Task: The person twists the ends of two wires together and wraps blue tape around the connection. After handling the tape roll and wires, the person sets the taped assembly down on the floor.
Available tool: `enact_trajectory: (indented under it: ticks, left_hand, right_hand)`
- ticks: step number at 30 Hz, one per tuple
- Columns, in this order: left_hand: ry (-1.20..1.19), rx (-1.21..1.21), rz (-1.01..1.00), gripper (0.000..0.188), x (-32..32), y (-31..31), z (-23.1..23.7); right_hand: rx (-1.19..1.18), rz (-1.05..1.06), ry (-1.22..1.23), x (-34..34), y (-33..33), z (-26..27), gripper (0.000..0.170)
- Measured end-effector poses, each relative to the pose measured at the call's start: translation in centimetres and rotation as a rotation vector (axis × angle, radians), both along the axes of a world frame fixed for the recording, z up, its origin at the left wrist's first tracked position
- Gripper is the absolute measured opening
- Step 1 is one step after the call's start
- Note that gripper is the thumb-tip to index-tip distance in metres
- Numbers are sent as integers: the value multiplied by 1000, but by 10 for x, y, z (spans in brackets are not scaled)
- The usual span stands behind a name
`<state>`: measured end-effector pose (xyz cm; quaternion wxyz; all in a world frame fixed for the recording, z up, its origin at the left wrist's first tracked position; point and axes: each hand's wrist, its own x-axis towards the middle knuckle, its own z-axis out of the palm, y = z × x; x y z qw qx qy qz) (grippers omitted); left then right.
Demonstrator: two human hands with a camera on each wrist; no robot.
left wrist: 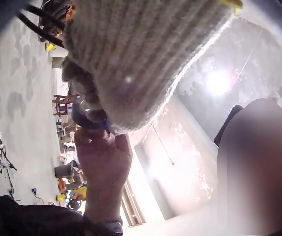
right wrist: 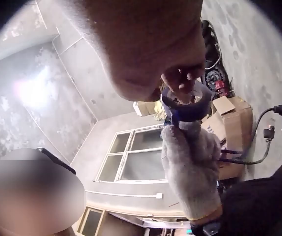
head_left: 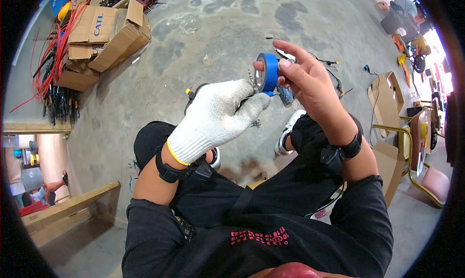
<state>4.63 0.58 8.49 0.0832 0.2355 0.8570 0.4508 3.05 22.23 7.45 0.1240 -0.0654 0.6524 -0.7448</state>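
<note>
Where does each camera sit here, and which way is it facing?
Head: on the person's head, facing forward and down at the white-gloved left hand, bare right hand and black-clothed legs.
Left wrist: on that wrist, facing past the large, near glove toward the bare hand and bright ceiling; a blurred head shows too.
Right wrist: on that wrist, facing past the bare hand toward the glove, brown cardboard boxes and a window; a blurred head shows again.
Head and right wrist share the round blue tape roll.
</note>
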Motion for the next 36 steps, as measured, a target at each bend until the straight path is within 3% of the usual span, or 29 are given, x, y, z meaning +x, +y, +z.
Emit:
enact_trajectory:
  ticks: [7, 19, 22, 24, 26, 28, 30, 31, 32, 36]
  left_hand:
    - [89, -65, -34, 23, -4, 3, -4]
    - [-152, -160, 9, 32, -10, 5, -1]
    - [-101, -40, 95, 30, -12, -1, -17]
    - [-209, 273, 109, 31, -18, -6, -22]
    - [-348, 339, 172, 32, -22, -12, -11]
    - [-559, 414, 262, 34, -22, -18, 3]
    - [-575, 431, 231, 35, -22, -23, 1]
    - [-592, 447, 199, 37, -22, -23, 3]
    - [-327, 369, 188, 44, -16, -15, 4]
    - [-380, 345, 135, 43, -12, -14, 8]
  right_hand:
    - [-101, -88, 7, 7, -3, 10, 58]
    - [-129, -75, 157, 14, 3, 7, 52]
    - [-151, -20, 227, 20, 2, 5, 40]
    - [-187, 43, 240, 19, 5, 0, 36]
    - [-227, 105, 251, 18, 7, -8, 33]
    - [50, 167, 316, 16, 8, -16, 18]
    - [300, 211, 323, 17, 4, -15, 20]
    - [302, 210, 324, 16, 0, -12, 20]
    - [377, 198, 377, 16, -3, -9, 20]
    - [535, 131, 501, 10, -5, -10, 23]
